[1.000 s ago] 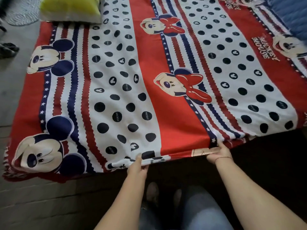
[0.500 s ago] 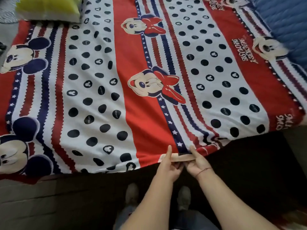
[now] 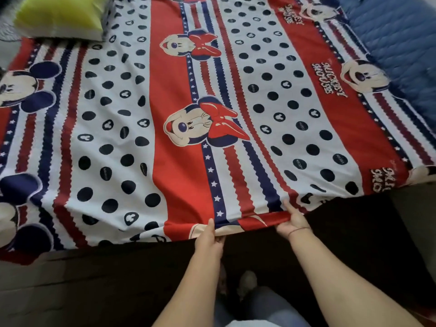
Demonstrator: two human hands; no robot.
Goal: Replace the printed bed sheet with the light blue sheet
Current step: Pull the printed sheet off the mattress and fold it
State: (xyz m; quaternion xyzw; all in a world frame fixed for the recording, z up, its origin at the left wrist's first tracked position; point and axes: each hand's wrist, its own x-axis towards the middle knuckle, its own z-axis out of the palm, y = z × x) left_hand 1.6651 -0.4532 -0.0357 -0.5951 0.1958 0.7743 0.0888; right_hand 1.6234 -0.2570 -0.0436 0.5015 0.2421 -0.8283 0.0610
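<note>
Operator: Hands that were nearly touching half a second ago have spread apart along the near hem. The strip of printed bed sheet [image 3: 132, 128] between them is now stretched into a rolled fold.

Desk: Walk me across from the left.

Operator: Far left, at the top, I see a yellow-green pillow [image 3: 59, 17] lying on the sheet's corner. The sheet is spread out flat, with light wrinkles toward the hem. Next comes the left hand [image 3: 208, 237], with the thumb on top of the hem and the fingers curled beneath, pinching the cloth. Below it, between the forearms, I can make out pale shoes [image 3: 247, 282], blurred. The right hand [image 3: 291, 221] is apart from the left and grips the same fold, thumb on top and fingers tucked under. A red thread [image 3: 298, 230] circles that wrist.

Desk: And the blue one?

Operator: Top right, a blue quilted cloth [image 3: 396, 43] lies against the printed sheet's right edge. I cannot tell whether that is the light blue sheet.
</note>
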